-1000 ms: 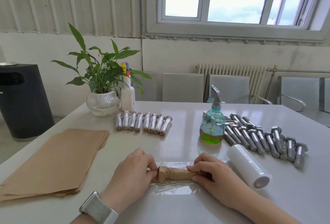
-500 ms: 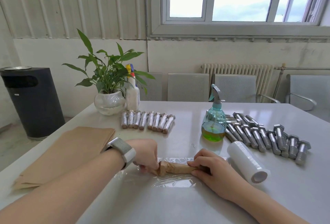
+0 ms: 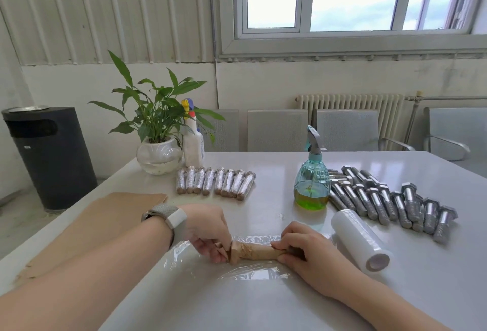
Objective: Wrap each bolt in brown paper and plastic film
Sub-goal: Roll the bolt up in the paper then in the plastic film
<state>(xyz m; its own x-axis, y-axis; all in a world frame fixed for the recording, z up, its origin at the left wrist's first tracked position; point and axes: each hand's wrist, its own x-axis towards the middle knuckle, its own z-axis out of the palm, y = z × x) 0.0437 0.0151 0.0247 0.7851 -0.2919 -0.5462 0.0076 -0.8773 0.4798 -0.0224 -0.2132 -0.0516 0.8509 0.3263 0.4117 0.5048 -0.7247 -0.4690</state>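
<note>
Head view: paper-wrapped bolt lies crosswise on plastic film sheet spread on white counter. Left hand pinches crumpled paper end; right hand curls around other end. Film roll just right of right hand. Bare bolts heaped behind roll. Finished wrapped bolts in row near potted plant. Brown paper stack at left.
</note>
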